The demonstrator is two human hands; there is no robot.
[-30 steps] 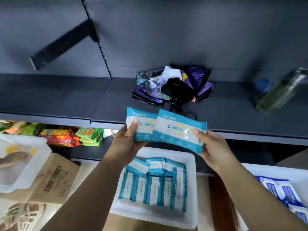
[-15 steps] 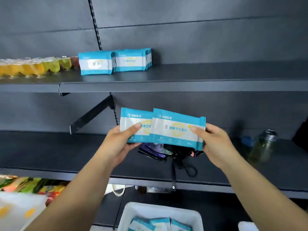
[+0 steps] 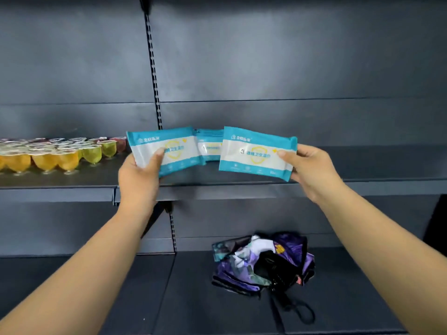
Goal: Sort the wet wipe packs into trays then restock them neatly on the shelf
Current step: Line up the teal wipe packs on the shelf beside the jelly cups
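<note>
Now each hand, left hand and right hand, grips a wipe pack

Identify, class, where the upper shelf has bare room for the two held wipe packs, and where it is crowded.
Free: the upper shelf to the right of the standing wipe packs, past the right hand. Crowded: the left end, filled with jelly cups, with the left hand just beside them.

Rows of jelly cups, yellow through green to red, on upper shelf board left of left-hand fingers. Folded purple patterned umbrella with black strap on lower board, below right-hand fingers.
</note>
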